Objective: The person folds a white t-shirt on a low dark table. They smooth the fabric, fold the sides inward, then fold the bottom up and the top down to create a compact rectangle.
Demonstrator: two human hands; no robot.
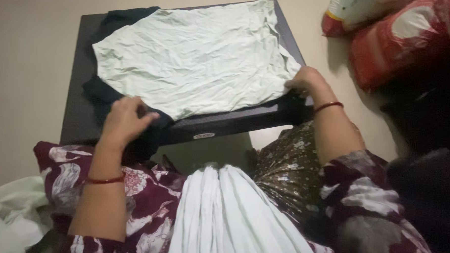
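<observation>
Cloth, crumpled pale-green cotton (198,54), lies spread over the low dark board (79,100); your left hand (124,121) and right hand (308,82) pinch its near corners. Light, limp stuff: hold it by those corners.

One dark low table (80,74), one pale green cloth (192,54), one black garment (100,93), two red bangles (104,180), two red-and-white bags (390,42), two hands (124,119).

Single head-worn view, looking steeply down, close over low dark table (80,74) and lap
</observation>
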